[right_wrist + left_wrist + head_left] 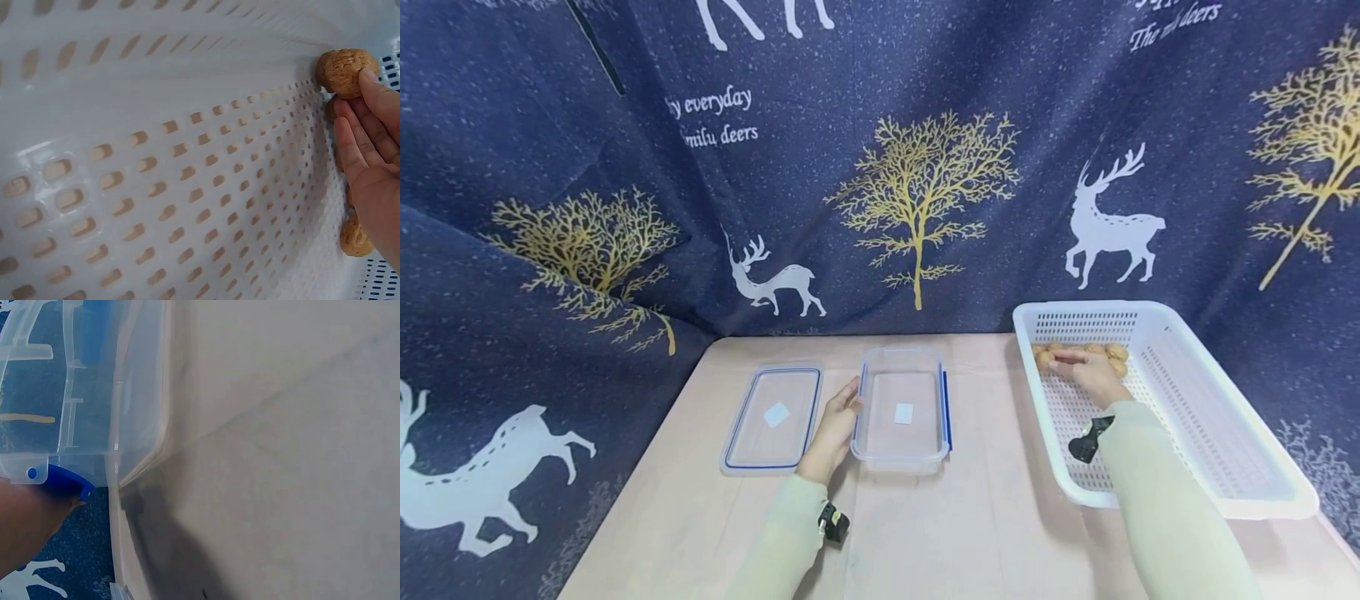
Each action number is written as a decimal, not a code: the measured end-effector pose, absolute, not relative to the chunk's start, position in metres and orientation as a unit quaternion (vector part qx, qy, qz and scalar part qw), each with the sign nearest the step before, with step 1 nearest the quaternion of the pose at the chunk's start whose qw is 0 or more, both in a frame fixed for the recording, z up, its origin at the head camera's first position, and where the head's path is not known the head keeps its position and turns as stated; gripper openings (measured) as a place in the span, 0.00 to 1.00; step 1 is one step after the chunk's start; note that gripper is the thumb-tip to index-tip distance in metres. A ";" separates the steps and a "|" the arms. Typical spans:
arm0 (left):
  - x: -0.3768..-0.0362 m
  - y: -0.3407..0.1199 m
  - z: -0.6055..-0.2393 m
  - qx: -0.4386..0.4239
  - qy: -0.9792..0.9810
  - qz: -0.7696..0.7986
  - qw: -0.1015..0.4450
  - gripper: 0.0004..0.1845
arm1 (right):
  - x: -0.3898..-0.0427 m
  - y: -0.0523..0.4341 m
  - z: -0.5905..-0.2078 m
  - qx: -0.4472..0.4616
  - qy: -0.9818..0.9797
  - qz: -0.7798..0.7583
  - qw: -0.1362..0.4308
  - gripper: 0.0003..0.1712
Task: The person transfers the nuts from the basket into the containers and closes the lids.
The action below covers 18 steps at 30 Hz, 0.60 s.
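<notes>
Nearest, the left hand [835,429] rests with straight fingers against the left wall of the clear container [904,412], holding nothing; its lid [773,418] lies just left on the bench [970,517]; to the right, the right hand [1090,371] lies flat over the walnuts [347,72] at the white basket's [1217,433] far-left corner, fingers touching but not yet curled round them, well right of the container.

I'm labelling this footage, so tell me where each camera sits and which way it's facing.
Head: on the head, looking down at the table; both hands and sleeves show.
Left wrist: beside the clear container; left hand at its edge.
Right wrist: inside the white basket; right hand on walnuts.
Shared: head view shows both.
</notes>
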State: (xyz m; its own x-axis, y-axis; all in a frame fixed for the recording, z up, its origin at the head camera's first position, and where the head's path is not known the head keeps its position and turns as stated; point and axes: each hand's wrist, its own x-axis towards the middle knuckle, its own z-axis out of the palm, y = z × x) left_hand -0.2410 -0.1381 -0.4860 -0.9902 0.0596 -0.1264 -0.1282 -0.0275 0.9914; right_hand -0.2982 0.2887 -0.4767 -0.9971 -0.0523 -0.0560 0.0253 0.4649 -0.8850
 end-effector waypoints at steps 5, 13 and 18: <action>-0.241 -0.139 -0.486 -0.024 0.695 0.716 0.066 0.28 | -0.299 0.291 -0.471 -0.010 0.863 -0.505 0.024 0.31; -0.241 -0.138 -0.487 -0.021 0.701 0.709 0.072 0.28 | -0.299 0.291 -0.460 -0.009 0.840 -0.542 0.026 0.30; -0.241 -0.138 -0.487 -0.021 0.699 0.711 0.070 0.28 | -0.301 0.290 -0.449 0.004 0.841 -0.541 0.023 0.31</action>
State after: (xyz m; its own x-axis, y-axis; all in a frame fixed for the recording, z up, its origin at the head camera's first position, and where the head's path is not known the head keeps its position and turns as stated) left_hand -0.2412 -0.1379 -0.4869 -0.9893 0.0712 -0.1274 -0.1287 -0.0132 0.9916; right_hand -0.3014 0.2895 -0.4490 -0.9989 -0.0184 -0.0421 0.0307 0.4155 -0.9091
